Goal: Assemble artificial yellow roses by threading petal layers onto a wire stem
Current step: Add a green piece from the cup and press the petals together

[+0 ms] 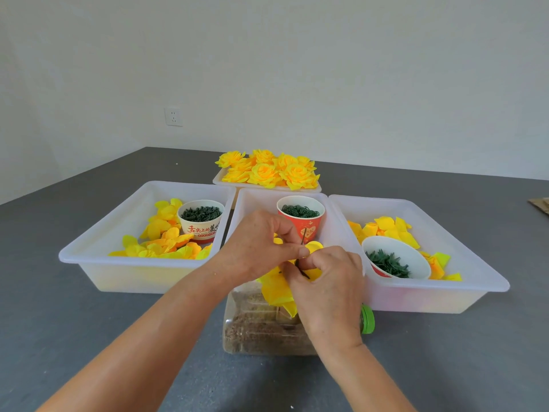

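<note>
Over the middle tray (246, 200) our left hand (258, 245) pinches a petal (313, 246) while the right hand (329, 281) pinches the wire (303, 237), so we should keep it upright and thread dead centre.

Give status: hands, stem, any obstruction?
Both hands closed: left hand and right hand pinch the wire stem. Yellow petal layers bunched under the fingers. Red cup close behind; no blockage.
</note>
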`<act>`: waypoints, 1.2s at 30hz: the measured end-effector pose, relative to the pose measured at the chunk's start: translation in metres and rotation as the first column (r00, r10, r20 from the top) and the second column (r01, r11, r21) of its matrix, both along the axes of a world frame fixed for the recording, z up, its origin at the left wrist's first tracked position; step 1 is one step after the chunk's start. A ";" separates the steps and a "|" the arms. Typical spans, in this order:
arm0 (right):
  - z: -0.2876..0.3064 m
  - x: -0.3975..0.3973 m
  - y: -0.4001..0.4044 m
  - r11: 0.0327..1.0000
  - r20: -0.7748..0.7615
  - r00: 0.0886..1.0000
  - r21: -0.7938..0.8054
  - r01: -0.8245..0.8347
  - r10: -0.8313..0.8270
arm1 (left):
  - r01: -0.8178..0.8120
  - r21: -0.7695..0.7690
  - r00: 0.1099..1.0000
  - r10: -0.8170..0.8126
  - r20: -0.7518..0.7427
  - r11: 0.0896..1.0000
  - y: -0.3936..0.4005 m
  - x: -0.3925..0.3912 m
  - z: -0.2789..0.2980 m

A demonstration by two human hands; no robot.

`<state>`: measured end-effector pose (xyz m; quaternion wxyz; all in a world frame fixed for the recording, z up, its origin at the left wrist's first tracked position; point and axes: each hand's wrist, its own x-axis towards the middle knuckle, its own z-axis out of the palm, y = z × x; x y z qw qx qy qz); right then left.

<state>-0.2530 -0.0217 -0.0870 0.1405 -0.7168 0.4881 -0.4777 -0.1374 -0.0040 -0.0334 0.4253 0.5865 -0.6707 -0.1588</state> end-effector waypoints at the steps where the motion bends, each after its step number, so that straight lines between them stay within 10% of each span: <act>1: -0.001 0.002 0.000 1.000 0.031 0.999 0.001 0.017 -0.017 | 0.000 -0.002 1.000 0.000 0.000 1.000 0.000 0.000 0.000; 22: -0.022 0.007 0.003 0.996 0.247 0.968 -0.095 -0.006 0.029 | 0.019 -0.005 1.000 -0.019 -0.009 1.000 0.000 0.001 0.001; 29: 0.000 -0.023 -0.023 0.783 0.446 0.758 0.178 -0.596 0.476 | 0.012 0.017 1.000 -0.012 -0.004 1.000 0.000 0.000 0.003; 36: 0.006 -0.029 -0.037 0.686 0.364 0.698 0.185 -0.703 0.617 | 0.004 0.023 1.000 -0.004 0.023 1.000 0.000 0.002 0.003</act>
